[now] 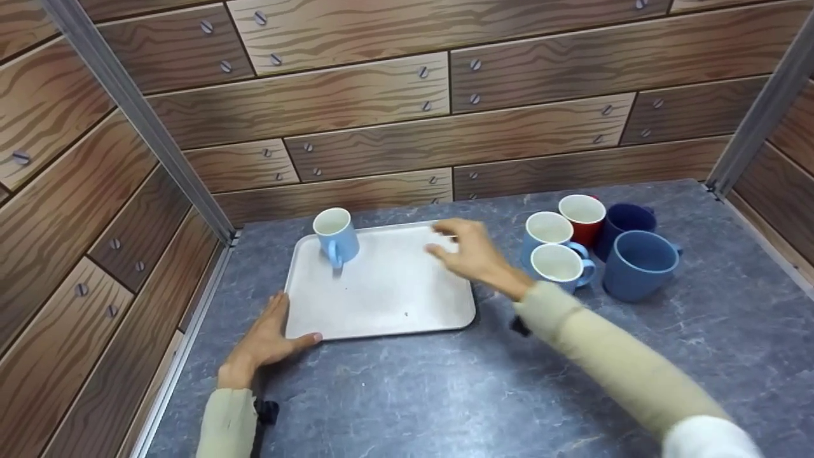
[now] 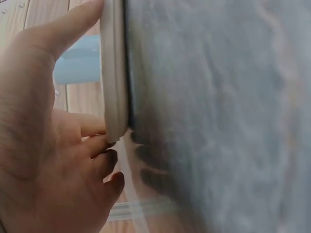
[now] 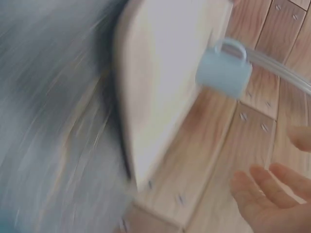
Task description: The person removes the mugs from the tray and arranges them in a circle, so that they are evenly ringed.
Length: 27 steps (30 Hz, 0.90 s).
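A pale rectangular tray (image 1: pixel 394 292) lies flat on the table, with a light blue mug (image 1: pixel 340 242) upright at its far left corner, handle toward me. My left hand (image 1: pixel 264 337) rests at the tray's near left corner, thumb along the front edge and fingers by the left side. In the left wrist view the thumb touches the tray rim (image 2: pixel 115 73). Above the tray's right part hovers my right hand (image 1: pixel 474 254), fingers loosely bent and holding nothing. The right wrist view shows its fingers apart from the mug (image 3: pixel 224 73).
Right of the tray stand two light blue mugs (image 1: pixel 558 262), a red mug (image 1: pixel 586 232) with a white inside, a navy mug (image 1: pixel 626 219) and a larger blue mug (image 1: pixel 636 280), close together. Wood-patterned walls (image 1: pixel 381 152) with metal posts border the grey table (image 1: pixel 394 394).
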Each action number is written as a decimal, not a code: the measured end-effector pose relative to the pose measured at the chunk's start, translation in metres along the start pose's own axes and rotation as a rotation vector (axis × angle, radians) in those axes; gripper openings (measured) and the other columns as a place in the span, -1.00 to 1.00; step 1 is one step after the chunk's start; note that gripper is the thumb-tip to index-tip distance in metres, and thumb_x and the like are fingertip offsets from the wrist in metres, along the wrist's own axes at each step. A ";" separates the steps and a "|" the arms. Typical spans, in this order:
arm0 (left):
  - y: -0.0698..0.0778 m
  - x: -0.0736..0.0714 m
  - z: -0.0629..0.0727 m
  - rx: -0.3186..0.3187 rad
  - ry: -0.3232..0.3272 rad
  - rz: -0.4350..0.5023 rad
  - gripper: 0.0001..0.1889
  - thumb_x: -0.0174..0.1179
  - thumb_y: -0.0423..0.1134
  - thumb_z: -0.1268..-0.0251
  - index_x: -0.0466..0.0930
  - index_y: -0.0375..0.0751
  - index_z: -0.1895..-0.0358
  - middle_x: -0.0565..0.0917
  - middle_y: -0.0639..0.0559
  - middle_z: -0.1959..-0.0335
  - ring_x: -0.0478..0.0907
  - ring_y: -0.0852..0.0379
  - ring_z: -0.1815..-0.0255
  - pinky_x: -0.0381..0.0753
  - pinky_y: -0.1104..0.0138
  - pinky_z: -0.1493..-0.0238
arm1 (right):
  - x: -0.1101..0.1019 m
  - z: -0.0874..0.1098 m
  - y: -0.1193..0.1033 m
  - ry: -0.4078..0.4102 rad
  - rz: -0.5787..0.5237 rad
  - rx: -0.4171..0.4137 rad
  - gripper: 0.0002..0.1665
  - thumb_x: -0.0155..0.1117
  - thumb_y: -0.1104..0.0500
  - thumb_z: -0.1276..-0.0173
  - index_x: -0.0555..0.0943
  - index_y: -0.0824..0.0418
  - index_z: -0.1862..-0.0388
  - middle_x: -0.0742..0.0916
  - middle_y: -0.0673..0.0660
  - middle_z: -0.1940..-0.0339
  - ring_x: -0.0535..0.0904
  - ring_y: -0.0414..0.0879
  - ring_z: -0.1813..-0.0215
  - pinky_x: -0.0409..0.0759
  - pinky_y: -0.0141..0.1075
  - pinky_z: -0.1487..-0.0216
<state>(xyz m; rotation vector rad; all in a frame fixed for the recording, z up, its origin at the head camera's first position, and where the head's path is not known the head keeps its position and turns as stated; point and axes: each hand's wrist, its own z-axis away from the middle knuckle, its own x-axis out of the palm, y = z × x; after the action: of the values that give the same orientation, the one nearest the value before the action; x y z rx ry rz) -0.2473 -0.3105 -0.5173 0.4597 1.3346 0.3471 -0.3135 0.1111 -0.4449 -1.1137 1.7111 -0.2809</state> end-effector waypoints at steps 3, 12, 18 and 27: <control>0.004 0.000 -0.002 -0.003 -0.002 -0.025 0.43 0.39 0.51 -0.13 -0.21 -0.38 -0.74 -0.22 -0.35 -0.78 -0.30 -0.36 -0.79 -0.20 -0.24 -0.75 | 0.029 -0.016 -0.006 -0.086 -0.108 0.062 -0.44 0.49 0.14 -0.44 0.65 0.44 -0.30 0.75 0.40 -0.26 0.70 0.32 -0.29 0.71 0.12 -0.33; 0.011 0.002 -0.004 -0.030 0.010 -0.053 0.43 0.40 0.53 -0.10 -0.14 -0.36 -0.74 -0.16 -0.36 -0.78 -0.22 -0.40 -0.78 -0.08 -0.28 -0.73 | 0.106 -0.048 -0.027 -0.141 -0.299 0.173 -0.44 0.48 0.17 -0.45 0.63 0.45 -0.31 0.74 0.38 -0.29 0.69 0.32 -0.32 0.69 0.03 -0.39; 0.010 0.001 -0.004 -0.026 0.017 -0.054 0.45 0.42 0.54 -0.06 -0.15 -0.38 -0.74 -0.15 -0.35 -0.78 -0.20 -0.40 -0.78 -0.06 -0.29 -0.72 | 0.150 -0.065 -0.042 -0.085 -0.407 0.203 -0.57 0.44 0.27 -0.45 0.68 0.50 -0.20 0.78 0.40 -0.20 0.75 0.29 -0.23 0.73 -0.07 -0.33; 0.004 -0.001 -0.005 -0.017 0.024 -0.051 0.45 0.44 0.50 -0.07 -0.13 -0.42 -0.72 -0.14 -0.39 -0.77 -0.22 -0.41 -0.77 -0.08 -0.31 -0.71 | 0.196 -0.072 -0.050 0.018 -0.401 0.348 -0.73 0.43 0.28 -0.46 0.78 0.39 -0.06 0.85 0.26 -0.01 0.79 0.06 -0.12 0.75 -0.22 -0.24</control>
<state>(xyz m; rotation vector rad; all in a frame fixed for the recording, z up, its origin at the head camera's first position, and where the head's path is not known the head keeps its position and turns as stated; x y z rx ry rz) -0.2522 -0.3067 -0.5155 0.4076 1.3636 0.3223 -0.3551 -0.0913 -0.5035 -1.1824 1.3736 -0.8088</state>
